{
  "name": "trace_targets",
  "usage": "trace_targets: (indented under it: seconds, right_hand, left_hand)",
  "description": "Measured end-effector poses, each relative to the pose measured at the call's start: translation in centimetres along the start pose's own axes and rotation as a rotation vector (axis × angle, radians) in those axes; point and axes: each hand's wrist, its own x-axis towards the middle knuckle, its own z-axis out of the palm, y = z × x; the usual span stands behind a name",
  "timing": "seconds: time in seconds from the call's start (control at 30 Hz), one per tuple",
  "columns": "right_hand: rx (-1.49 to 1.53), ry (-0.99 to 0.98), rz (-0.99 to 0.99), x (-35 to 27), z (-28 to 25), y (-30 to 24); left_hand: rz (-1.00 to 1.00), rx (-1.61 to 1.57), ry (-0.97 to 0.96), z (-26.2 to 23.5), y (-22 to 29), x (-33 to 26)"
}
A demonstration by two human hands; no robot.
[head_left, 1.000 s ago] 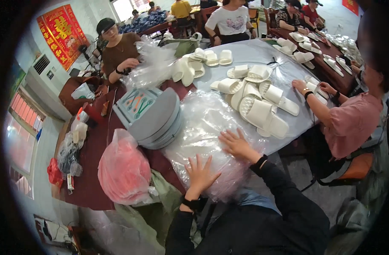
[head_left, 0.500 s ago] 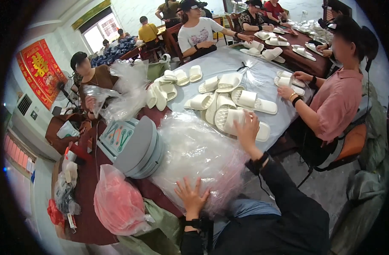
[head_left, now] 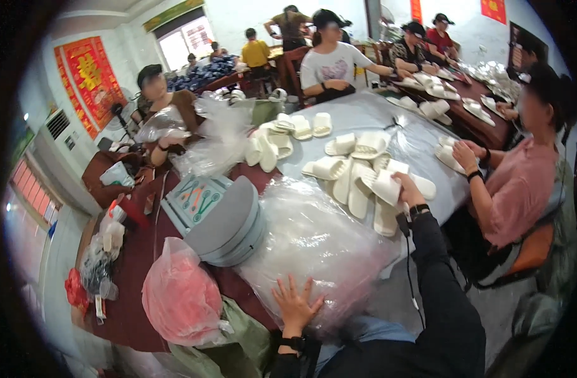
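Reaching forward over the counter [head_left: 370, 116], the right hand [head_left: 407, 186] has moved off the clear plastic bag [head_left: 313, 242], where it lay a second ago, and now closes its fingers on a white slipper [head_left: 384, 184] at the near edge of the slipper pile [head_left: 357, 170]. The grip is a partial curl: thumb and fingers wrap the slipper's edge, though the exact contact is too small to confirm. The left hand [head_left: 293, 305] remains flat on the near end of the bag, fingers spread, holding nothing; it presses the plastic down at the counter edge.

The bag lies between the two hands, just beside a grey stack of flat pieces [head_left: 228, 223] on its left, with a pink plastic bag [head_left: 181, 296] nearer the person. Further slippers lie in pairs across the grey counter surface.

Judgement: the shift of the right hand from bag to slipper indicates that the work has passed from settling the bag to picking up an item, with the left hand steadying the bag.

A co-worker in a pink shirt [head_left: 521, 189] sits to the right, hands at other slippers.
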Motion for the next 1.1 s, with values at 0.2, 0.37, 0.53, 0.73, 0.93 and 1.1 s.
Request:
trace_targets:
  seconds: [0.2, 0.37, 0.53, 0.73, 0.93, 1.1]
  right_hand:
    - [0.067, -0.013, -0.344, -0.6, -2.3, -2.6]
    - [0.334, -0.304, -0.300, -13.9, 6.2, -1.4]
    - [0.382, -0.472, -0.172, -25.5, 8.4, 0.6]
    - [-0.305, -0.621, -0.093, -32.6, 6.8, 4.5]
    - [-0.036, -0.583, 0.365, -36.2, 7.9, 5.8]
    - [-0.111, -0.578, 0.404, -37.1, 6.8, 5.3]
  left_hand:
    - [0.059, -0.067, 0.003, 0.4, 1.1, 0.8]
    - [-0.024, -0.265, -0.035, 0.5, -0.5, 0.3]
    - [-0.155, -1.257, -0.116, -3.1, -3.9, 1.1]
    - [0.111, -0.430, -0.158, -8.5, -2.4, 0.8]
    - [0.144, -0.250, -0.114, -7.2, -6.1, -1.2]
    - [-0.200, -0.636, 0.196, -8.6, -4.1, -0.5]
